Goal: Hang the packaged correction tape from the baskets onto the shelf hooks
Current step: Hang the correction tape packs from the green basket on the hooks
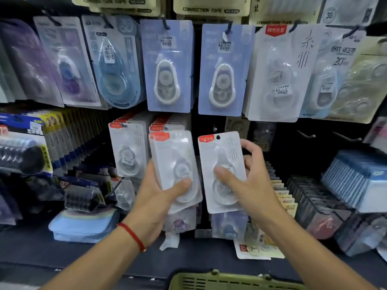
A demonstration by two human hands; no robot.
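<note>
Right hand: your right hand point(249, 181) pinches one white card-backed blister pack of correction tape with a red corner label point(223, 172), thumb on the clear front, fingers curled behind its right edge.
Left hand: your left hand point(159, 197) grips a small stack of the same white packs point(176, 164), thumb pressed over the blister.
Long axis: the single pack stands nearly upright, its punched hang hole point(218, 137) at the top, facing you.
Bare hooks: dark metal shelf hooks point(307, 134) stick out up and to the right of that pack, farther in than your hands.
Nearer hand: your right hand, judging by position, so it should make the hang.
Next move: likely lift, shift right, thread the hole over a hook tip.
Basket: the green slotted plastic basket point(230, 280) sits near you, below both wrists.
</note>
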